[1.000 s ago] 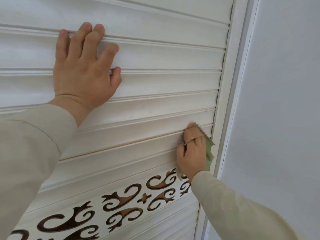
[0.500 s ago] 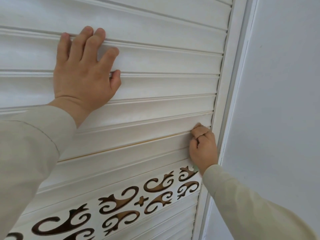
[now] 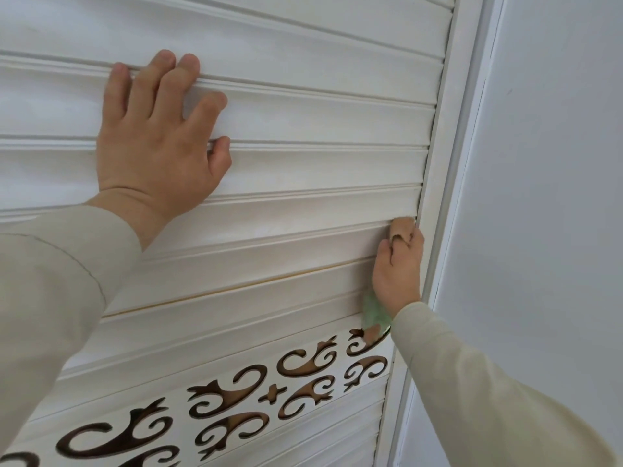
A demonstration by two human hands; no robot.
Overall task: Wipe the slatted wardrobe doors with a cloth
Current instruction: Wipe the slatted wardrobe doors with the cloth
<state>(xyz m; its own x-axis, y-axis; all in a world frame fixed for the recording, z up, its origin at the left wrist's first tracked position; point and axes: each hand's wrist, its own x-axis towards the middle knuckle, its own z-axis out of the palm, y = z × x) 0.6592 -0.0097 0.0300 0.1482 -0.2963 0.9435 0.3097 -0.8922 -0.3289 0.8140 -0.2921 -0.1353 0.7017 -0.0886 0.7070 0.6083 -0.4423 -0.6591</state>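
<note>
White louvred slats [image 3: 303, 123] fill most of the view, running across a wardrobe door that ends at a white door frame [image 3: 441, 163], with a plain pale wall [image 3: 556, 163] beyond the frame. Well away from the frame, the left hand [image 3: 155, 143] lies flat on the slats with its fingers straight and slightly spread, holding nothing; this looks like a brace, steadying the door so that it does not swing or rattle under the wiping pressure. Right against the frame, the right hand [image 3: 399, 267] has its fingers curled around a cloth [image 3: 372, 315], whose tan part covers the fingertip pushed into the corner where a slat meets the frame, while its green part hangs below the wrist. Wrapping the cloth over one finger seems meant to reach the narrow groove between slats, where dust would gather. Below both hands, a carved scrollwork panel [image 3: 269, 399] with dark cut-outs crosses the door, its end closest to the frame touched by the hanging cloth. Wiping appears to be under way at the end of one slat.
</note>
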